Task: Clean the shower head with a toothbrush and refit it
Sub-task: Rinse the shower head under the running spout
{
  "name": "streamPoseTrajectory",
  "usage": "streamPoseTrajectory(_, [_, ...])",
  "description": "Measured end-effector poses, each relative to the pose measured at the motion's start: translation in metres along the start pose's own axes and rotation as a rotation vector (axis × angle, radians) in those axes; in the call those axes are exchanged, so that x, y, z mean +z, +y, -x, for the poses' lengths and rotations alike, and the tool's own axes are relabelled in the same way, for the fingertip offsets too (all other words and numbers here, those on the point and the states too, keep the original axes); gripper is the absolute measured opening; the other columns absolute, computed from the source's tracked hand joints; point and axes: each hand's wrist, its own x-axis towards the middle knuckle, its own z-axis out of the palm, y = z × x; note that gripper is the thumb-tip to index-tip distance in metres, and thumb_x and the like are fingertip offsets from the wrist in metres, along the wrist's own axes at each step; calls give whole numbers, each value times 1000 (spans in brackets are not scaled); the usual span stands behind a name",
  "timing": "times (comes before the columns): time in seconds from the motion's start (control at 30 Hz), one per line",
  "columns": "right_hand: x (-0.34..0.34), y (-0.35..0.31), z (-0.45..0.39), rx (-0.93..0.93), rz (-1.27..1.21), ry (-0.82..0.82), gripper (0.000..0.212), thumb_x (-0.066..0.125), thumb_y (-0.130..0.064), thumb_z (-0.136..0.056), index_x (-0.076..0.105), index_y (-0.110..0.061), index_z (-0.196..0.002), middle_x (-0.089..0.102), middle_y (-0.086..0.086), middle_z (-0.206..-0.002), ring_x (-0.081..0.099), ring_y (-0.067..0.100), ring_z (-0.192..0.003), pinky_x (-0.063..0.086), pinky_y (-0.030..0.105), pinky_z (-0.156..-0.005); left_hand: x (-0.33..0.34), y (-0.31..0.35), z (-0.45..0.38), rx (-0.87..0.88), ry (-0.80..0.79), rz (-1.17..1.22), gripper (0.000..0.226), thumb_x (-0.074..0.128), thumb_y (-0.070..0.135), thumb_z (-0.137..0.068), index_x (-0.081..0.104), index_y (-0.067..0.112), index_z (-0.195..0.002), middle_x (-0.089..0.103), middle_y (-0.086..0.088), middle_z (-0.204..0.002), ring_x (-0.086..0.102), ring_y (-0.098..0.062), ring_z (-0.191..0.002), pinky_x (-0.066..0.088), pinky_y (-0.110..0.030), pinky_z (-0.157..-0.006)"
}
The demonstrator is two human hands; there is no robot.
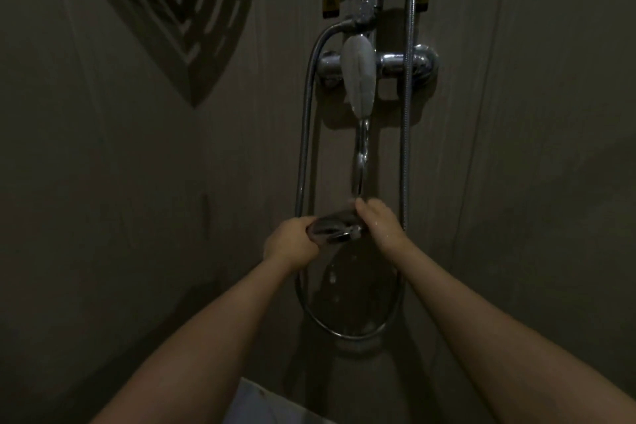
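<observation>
Now | L hand (290,242) + R hand (378,221) fingers grasping shower head (335,225) | no legible txt

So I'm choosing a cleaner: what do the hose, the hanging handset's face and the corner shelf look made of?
Hose: shiny ribbed metal, probably chrome or steel, with bright glints. Handset face: matte white, likely plastic. Corner shelf: dark and slotted; too dim to say.
</observation>
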Motion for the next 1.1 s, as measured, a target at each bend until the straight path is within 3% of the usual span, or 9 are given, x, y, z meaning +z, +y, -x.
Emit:
streamPoseTrajectory(0.17, [-14,10,7,-89,259,-372,31,73,-24,-77,63,-24,-106,61,-6,-99,58,13,-100,44,19,-82,1,-5,4,-198,-82,-1,12,58,12,-74,62,18,-65,63,-5,-73,66,-23,-80,47,-25,-68])
streamPoseTrajectory(0.3, [-14,0,1,-138,633,-114,34,71,-39,-77,61,-13,-96,57,-1,-85,57,15,-83,44,27,-69,2,-4,5,-182,-105,-68,15,62,31,-71,62,17,-67,68,-5,-78,65,-22,-77,51,-31,-70])
streamPoseTrajectory(0.4, [-15,-1,0,-73,506,-7,32,63,-40,-84,59,-9,-89,62,6,-85,60,19,-80,51,34,-71,0,0,6,-2,34,-334,24,48,42,-84,59,21,-82,66,-5,-89,61,-23,-87,42,-34,-84])
streamPoseTrajectory(0.5, [-18,0,0,29,365,55,29,59,-36,-88,51,-13,-72,55,1,-71,55,15,-64,41,23,-53,-3,1,8,189,193,-446,23,40,35,-91,57,20,-96,64,-3,-101,57,-21,-100,33,-38,-95])
streamPoseTrajectory(0.67, [-23,-2,-7,167,268,115,38,48,-35,-95,50,-12,-65,50,2,-64,51,15,-59,36,24,-49,-12,-8,11,381,118,-624,37,30,40,-97,47,23,-126,56,-1,-123,50,-20,-114,32,-37,-97])
streamPoseTrajectory(0.8, [-22,-3,-12,186,204,227,19,43,-11,-96,60,-1,-95,56,8,-83,53,22,-80,41,27,-68,-20,-15,15,355,57,-805,46,22,50,-95,47,17,-114,59,-6,-116,60,-24,-102,43,-35,-79])
streamPoseTrajectory(0.9, [-29,-8,-19,220,57,275,18,43,2,-90,58,0,-100,59,15,-93,58,26,-78,49,33,-66,-22,-14,16,232,90,-815,49,24,53,-95,48,14,-113,62,-9,-115,63,-27,-101,44,-34,-78])
streamPoseTrajectory(1.03, [-35,-39,-22,-13,13,363,18,42,-10,-95,55,-15,-84,60,7,-85,61,24,-83,51,37,-76,-28,-15,13,203,103,-881,41,35,49,-94,48,14,-111,62,-8,-115,63,-26,-101,46,-36,-79])
streamPoseTrajectory(1.1, [-35,-63,-21,-110,-101,379,27,38,-21,-98,52,-20,-75,55,1,-72,56,16,-68,48,34,-66,-27,-12,14,226,85,-897,39,36,47,-94,48,14,-111,61,-8,-115,62,-25,-101,46,-36,-79])
